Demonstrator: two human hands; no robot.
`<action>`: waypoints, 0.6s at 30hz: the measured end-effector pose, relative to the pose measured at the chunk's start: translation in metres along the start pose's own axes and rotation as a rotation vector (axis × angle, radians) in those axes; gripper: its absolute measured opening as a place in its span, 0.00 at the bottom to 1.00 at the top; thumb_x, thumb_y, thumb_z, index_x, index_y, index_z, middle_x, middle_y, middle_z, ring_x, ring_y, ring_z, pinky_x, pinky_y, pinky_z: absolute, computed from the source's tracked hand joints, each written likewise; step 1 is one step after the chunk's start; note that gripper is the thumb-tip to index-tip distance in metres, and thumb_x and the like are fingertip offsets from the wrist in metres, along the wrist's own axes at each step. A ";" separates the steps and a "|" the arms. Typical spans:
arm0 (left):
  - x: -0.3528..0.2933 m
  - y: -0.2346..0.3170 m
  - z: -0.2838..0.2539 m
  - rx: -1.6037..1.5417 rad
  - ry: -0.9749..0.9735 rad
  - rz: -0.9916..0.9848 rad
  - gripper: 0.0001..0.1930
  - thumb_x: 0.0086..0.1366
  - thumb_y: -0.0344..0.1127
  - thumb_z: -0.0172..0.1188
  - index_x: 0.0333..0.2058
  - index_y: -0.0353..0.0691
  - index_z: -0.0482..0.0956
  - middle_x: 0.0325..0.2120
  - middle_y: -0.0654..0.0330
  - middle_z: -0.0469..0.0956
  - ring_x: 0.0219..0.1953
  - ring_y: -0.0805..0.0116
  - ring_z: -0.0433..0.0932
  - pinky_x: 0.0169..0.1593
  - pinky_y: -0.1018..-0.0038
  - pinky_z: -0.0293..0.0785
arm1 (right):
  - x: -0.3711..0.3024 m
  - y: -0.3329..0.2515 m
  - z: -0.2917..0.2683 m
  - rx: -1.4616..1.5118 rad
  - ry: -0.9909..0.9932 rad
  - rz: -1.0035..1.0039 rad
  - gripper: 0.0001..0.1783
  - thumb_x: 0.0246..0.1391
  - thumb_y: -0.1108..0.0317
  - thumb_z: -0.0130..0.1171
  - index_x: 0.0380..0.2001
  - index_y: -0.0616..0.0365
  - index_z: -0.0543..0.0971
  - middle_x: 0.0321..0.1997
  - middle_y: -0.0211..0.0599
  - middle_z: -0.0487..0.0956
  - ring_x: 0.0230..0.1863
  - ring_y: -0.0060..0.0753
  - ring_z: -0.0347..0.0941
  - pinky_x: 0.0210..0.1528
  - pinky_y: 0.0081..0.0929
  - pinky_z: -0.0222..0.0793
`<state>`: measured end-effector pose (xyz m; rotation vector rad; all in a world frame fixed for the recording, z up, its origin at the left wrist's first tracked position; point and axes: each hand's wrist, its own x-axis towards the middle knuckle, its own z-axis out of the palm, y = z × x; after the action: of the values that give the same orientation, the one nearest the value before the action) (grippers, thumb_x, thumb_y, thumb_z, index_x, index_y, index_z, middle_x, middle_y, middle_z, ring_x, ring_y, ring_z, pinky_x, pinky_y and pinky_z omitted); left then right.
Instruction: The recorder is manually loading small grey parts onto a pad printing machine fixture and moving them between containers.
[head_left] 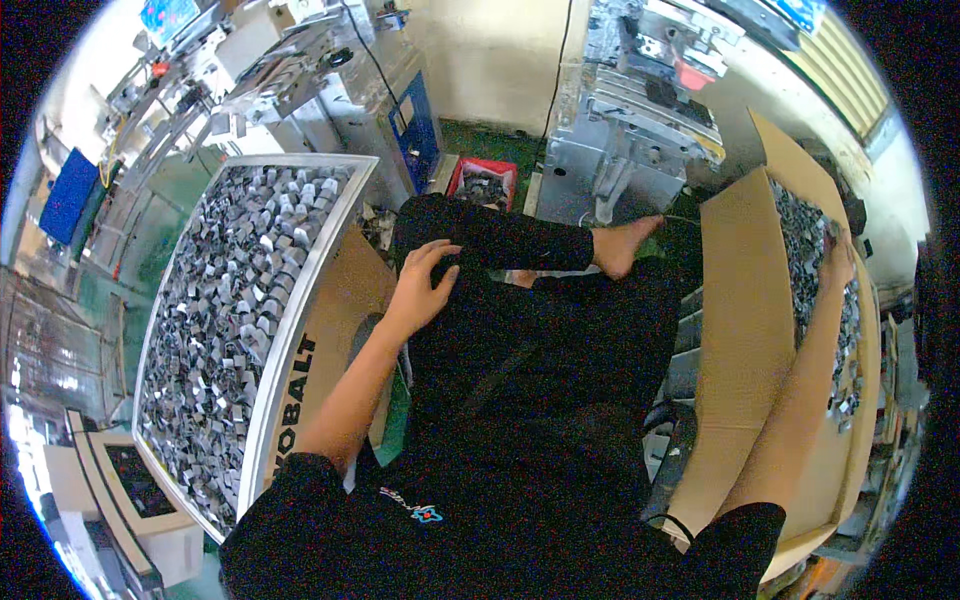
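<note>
My left hand (426, 283) rests over my bent knee, fingers apart and nothing in them. On the right my arm reaches into an open cardboard box (745, 290), where my right hand (840, 262) is at a heap of small dark grey metal pieces (800, 235). Its fingertips are too small and partly hidden to show whether they grip a piece. To my left, a wide pale-rimmed tray (300, 345) is filled with small grey block-like pieces (230, 300). It sits above a brown cardboard carton (340, 300).
A red bin (512, 180) with grey pieces stands on the green floor ahead. Grey machines stand at the back left (375, 110) and back right (640, 140). A beige scale-like device (140, 490) is at the lower left. My crossed legs (540, 330) fill the middle.
</note>
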<state>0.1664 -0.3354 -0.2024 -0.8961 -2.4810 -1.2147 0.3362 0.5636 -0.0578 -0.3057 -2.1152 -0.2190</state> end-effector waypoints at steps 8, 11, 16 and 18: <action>0.002 0.005 0.000 0.000 -0.078 -0.040 0.16 0.63 0.31 0.62 0.50 0.42 0.78 0.53 0.52 0.76 0.60 0.52 0.70 0.65 0.61 0.62 | -0.005 -0.059 0.010 0.316 0.153 0.035 0.23 0.66 0.63 0.55 0.60 0.64 0.70 0.58 0.35 0.75 0.56 0.31 0.72 0.57 0.25 0.70; 0.017 0.014 0.010 -0.090 -0.059 0.067 0.16 0.62 0.30 0.62 0.49 0.40 0.79 0.49 0.53 0.78 0.54 0.54 0.74 0.59 0.63 0.68 | -0.001 -0.054 -0.040 0.657 0.208 0.257 0.22 0.66 0.62 0.56 0.59 0.61 0.72 0.57 0.33 0.76 0.54 0.29 0.73 0.54 0.24 0.71; 0.083 0.056 -0.017 -0.214 -0.102 -0.085 0.12 0.69 0.34 0.56 0.47 0.35 0.79 0.26 0.54 0.81 0.29 0.65 0.81 0.36 0.70 0.76 | 0.010 -0.207 -0.017 1.205 0.247 1.015 0.23 0.65 0.64 0.57 0.60 0.61 0.70 0.56 0.35 0.74 0.54 0.33 0.73 0.52 0.30 0.74; 0.125 0.095 -0.016 -0.212 -0.082 -0.003 0.12 0.72 0.36 0.53 0.47 0.36 0.79 0.19 0.54 0.78 0.21 0.67 0.79 0.30 0.69 0.75 | 0.012 -0.199 -0.035 1.179 0.278 0.977 0.23 0.65 0.65 0.57 0.59 0.63 0.70 0.55 0.36 0.73 0.56 0.36 0.73 0.53 0.32 0.75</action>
<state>0.1259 -0.2512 -0.0753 -1.0126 -2.4487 -1.4928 0.2978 0.3662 -0.0365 -0.4862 -1.2986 1.3962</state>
